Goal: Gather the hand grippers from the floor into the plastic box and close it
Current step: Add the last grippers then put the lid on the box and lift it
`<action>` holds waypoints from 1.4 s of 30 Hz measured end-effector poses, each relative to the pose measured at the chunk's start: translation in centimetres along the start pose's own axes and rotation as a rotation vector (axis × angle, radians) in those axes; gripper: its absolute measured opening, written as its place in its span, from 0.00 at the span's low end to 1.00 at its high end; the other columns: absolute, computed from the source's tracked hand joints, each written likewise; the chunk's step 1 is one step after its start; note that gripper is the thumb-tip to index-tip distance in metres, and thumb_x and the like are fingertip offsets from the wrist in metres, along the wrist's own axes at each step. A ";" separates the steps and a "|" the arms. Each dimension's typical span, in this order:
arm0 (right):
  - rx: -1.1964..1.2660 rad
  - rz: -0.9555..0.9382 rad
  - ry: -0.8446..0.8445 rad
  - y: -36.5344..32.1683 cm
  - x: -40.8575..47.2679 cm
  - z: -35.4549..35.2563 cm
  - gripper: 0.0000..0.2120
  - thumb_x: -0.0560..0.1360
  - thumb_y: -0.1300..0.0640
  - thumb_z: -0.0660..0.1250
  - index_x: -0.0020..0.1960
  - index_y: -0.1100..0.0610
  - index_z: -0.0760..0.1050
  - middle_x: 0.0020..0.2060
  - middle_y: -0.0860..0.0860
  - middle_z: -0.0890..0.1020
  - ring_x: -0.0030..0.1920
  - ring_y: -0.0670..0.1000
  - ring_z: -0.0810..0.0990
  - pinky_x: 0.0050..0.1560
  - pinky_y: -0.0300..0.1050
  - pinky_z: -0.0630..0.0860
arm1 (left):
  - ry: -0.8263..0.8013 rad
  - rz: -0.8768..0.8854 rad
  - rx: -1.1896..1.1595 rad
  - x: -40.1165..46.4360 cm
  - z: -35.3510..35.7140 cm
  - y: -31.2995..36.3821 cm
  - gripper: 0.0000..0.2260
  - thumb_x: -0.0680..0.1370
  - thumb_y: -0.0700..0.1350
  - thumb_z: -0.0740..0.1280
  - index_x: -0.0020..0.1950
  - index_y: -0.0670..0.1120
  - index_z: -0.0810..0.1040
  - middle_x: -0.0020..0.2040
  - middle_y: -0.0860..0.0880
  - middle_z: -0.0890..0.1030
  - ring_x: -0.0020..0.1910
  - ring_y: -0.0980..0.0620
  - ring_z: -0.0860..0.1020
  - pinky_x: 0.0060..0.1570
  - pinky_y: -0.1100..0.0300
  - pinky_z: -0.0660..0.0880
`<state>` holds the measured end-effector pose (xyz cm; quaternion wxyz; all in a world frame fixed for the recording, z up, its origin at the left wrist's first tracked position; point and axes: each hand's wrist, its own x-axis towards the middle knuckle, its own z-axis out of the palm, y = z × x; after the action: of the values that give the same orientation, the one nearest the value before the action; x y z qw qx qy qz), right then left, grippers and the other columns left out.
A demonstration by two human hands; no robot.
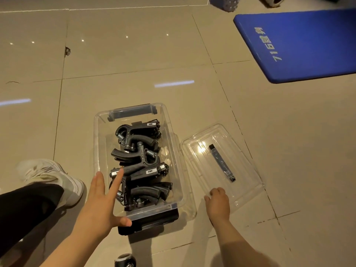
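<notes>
My white sneaker (55, 176) is resting on the tiled floor (134, 60). Far right of my sneaker, a blue mat (304, 45) is lying flat, with a grey studded roller (225, 3) sitting just beyond it.

The floor (134, 60) is laid with large glossy beige tiles divided by thin dark grout lines. One tile joint at the left has a chipped spot (67, 51). Small bright dots of ceiling light and two pale strip reflections (174, 83) shine on the tiles. A blue exercise mat (312, 43) with pale printed characters lies flat toward the far right. Beyond its far edge sit a grey knobbly foam roller (228, 3) and another roller-like object, cut off by the frame. The lighting is warm and dim.
</notes>
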<state>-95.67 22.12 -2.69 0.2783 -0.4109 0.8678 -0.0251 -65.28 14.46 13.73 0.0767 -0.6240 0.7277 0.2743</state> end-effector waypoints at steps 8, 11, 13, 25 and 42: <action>-0.085 0.087 0.125 -2.5 0.2 -2.3 0.10 0.76 0.69 0.56 0.49 0.60 0.73 0.51 0.56 0.77 0.48 0.55 0.76 0.45 0.47 0.75 | -0.052 -0.035 0.032 -0.1 -0.1 -0.2 0.61 0.63 0.62 0.74 0.66 0.52 0.22 0.74 0.39 0.32 0.73 0.42 0.33 0.72 0.54 0.51; 0.184 0.059 0.311 -3.7 -1.1 -7.3 0.07 0.78 0.65 0.56 0.44 0.59 0.71 0.43 0.56 0.79 0.40 0.54 0.75 0.38 0.47 0.73 | -0.074 -0.064 0.026 0.1 -0.5 0.5 0.61 0.63 0.59 0.76 0.68 0.53 0.23 0.74 0.38 0.32 0.73 0.41 0.32 0.71 0.53 0.57; 0.294 0.017 0.407 -5.1 -2.2 -11.6 0.06 0.80 0.62 0.57 0.50 0.61 0.72 0.46 0.53 0.78 0.41 0.52 0.74 0.39 0.44 0.68 | -0.086 -0.076 0.027 0.3 -0.7 0.9 0.61 0.63 0.58 0.77 0.72 0.54 0.28 0.74 0.37 0.34 0.73 0.39 0.34 0.71 0.52 0.57; 0.723 -0.313 0.441 -17.1 -15.3 -26.0 0.12 0.69 0.54 0.74 0.44 0.51 0.71 0.59 0.42 0.75 0.57 0.45 0.75 0.53 0.44 0.73 | 0.261 -0.061 -0.856 1.5 -5.7 6.2 0.35 0.75 0.55 0.66 0.77 0.53 0.52 0.77 0.48 0.53 0.75 0.48 0.55 0.70 0.50 0.57; 0.771 -0.151 0.175 -19.9 -9.1 -13.7 0.08 0.75 0.54 0.68 0.45 0.59 0.76 0.56 0.51 0.75 0.44 0.39 0.78 0.43 0.29 0.71 | 0.113 -0.557 -1.363 1.7 -4.0 -2.8 0.31 0.72 0.48 0.70 0.73 0.47 0.63 0.66 0.42 0.72 0.61 0.41 0.74 0.59 0.44 0.72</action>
<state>-84.06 13.07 18.54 0.3345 -0.3354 0.7824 -0.4043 -62.01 10.81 15.42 -0.2986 -0.7080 0.2135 0.6033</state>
